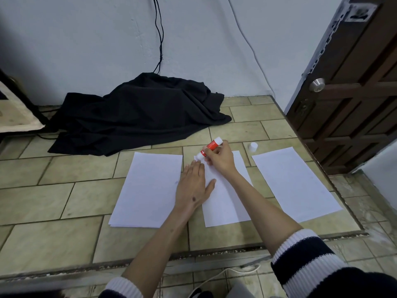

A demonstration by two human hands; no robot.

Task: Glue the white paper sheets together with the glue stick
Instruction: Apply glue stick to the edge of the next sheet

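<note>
A: Nearest to us, what do you see?

B: Two forearms coming out of dark sleeves with white cuffs, reaching over a tiled floor [64, 203]. A white cord [217, 276] lies by the step below them.

A: And the left hand?

B: The left hand [193, 186] lies flat, fingers straight, pressing the middle paper sheet [225, 203] down near its far left corner.

A: The right?

B: The right hand [221, 161] has its grip curled round the glue stick [209, 148], held tilted, its lower end touching that sheet's far left corner.

A: Other sheets?

B: A left paper stack [146, 190] just beside the left hand, and a right paper sheet [296, 181] lying apart from the middle one.

A: Further off?

B: A white cap [253, 146] stands on the floor between the middle and right sheets' far ends. Beyond, a black cloth [137, 112] is heaped against the wall, and a dark wooden door [352, 93] stands to the right.
</note>
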